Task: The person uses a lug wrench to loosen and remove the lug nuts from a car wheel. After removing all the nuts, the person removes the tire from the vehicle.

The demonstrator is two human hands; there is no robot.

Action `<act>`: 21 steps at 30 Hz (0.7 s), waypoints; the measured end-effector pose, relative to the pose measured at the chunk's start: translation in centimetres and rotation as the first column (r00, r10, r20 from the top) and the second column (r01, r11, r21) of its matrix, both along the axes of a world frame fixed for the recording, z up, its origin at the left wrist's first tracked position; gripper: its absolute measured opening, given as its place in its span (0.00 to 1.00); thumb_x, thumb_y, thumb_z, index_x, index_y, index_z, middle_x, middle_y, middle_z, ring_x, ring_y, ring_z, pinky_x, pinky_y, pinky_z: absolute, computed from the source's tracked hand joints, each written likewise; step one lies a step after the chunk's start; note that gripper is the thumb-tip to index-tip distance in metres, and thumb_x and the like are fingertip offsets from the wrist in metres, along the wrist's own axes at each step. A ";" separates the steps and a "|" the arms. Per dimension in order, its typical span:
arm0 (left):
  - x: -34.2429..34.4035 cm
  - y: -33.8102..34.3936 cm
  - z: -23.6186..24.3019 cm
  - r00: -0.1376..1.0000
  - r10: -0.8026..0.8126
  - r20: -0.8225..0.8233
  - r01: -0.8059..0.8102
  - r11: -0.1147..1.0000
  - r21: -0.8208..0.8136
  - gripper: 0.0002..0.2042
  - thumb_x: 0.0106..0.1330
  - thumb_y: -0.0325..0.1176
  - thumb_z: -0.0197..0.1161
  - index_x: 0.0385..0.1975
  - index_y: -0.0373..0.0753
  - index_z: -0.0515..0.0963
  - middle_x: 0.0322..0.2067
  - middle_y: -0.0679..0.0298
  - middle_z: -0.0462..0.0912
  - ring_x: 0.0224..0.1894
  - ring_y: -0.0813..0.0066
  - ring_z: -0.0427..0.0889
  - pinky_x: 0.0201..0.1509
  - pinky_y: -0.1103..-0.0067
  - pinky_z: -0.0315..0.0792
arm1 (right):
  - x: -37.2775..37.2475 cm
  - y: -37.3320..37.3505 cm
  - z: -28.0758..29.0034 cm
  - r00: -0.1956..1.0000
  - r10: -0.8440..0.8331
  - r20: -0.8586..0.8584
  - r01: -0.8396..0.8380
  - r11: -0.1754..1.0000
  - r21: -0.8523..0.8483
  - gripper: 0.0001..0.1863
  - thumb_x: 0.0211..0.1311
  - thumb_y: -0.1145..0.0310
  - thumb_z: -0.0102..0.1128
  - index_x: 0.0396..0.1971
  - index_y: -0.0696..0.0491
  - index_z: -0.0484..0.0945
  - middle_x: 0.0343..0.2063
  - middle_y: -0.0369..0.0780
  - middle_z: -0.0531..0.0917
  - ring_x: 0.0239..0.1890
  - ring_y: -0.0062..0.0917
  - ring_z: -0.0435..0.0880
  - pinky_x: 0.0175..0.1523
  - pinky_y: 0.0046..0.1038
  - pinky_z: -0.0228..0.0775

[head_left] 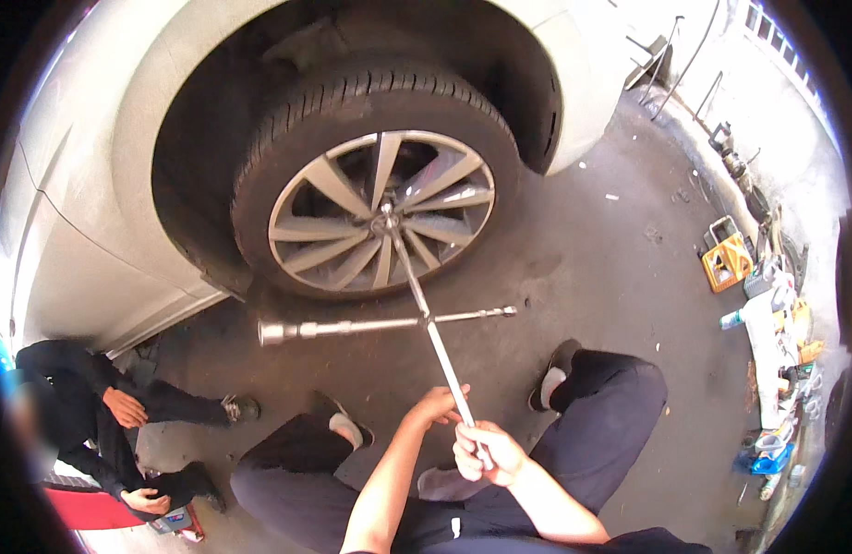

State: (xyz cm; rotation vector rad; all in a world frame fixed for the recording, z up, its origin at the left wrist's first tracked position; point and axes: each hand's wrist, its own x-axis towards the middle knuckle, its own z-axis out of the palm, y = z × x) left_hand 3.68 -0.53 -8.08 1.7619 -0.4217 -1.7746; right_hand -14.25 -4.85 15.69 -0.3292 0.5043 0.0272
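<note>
A silver four-way lug wrench (434, 335) reaches from the wheel hub toward me, its far end at the middle of the alloy wheel (343, 242). My right hand (489, 452) is closed around the near end of its long bar. Beside that bar, just left of my right hand, is my left hand (435, 406), its fingers stretched out and partly behind the bar; firm contact is hard to make out. The cross bar lies sideways, with a large socket on its left end. The tyre (375, 100) sits in the wheel arch of a light-coloured car (84, 138).
Another person (93, 406) sits at the left, hands resting near the knees, beside a red object (89, 508). Along the right wall stand a yellow crate (727, 262), a blue container (774, 460) and assorted clutter. My bent legs (601, 420) flank the wrench.
</note>
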 end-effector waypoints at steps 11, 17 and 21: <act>8.3 0.2 33.9 0.219 0.959 0.182 -0.506 0.271 -0.819 0.28 0.76 0.43 0.60 0.11 0.41 0.63 0.07 0.72 0.63 0.12 0.87 0.61 0.19 0.81 0.53 | 1.3 2.0 -0.2 0.996 -0.075 0.040 0.068 0.987 0.148 0.21 0.80 0.56 0.48 0.22 0.48 0.64 0.10 0.28 0.61 0.08 0.16 0.57 0.14 0.22 0.50; 7.5 0.0 27.9 0.016 0.928 0.372 -0.361 0.352 -0.864 0.24 0.76 0.37 0.60 0.14 0.39 0.66 0.09 0.71 0.66 0.13 0.85 0.65 0.19 0.82 0.56 | 0.6 1.5 1.3 0.994 -0.096 -0.056 0.098 0.995 0.033 0.18 0.79 0.58 0.50 0.25 0.48 0.66 0.12 0.29 0.62 0.10 0.15 0.57 0.16 0.21 0.51; 8.1 -0.4 15.3 0.112 0.975 0.194 -0.673 0.218 -0.706 0.23 0.75 0.43 0.60 0.15 0.41 0.68 0.10 0.71 0.67 0.12 0.81 0.65 0.18 0.81 0.59 | 1.9 3.2 1.8 0.996 -0.078 -0.037 0.077 0.997 -0.021 0.13 0.77 0.63 0.55 0.29 0.49 0.68 0.16 0.31 0.68 0.15 0.18 0.66 0.21 0.23 0.61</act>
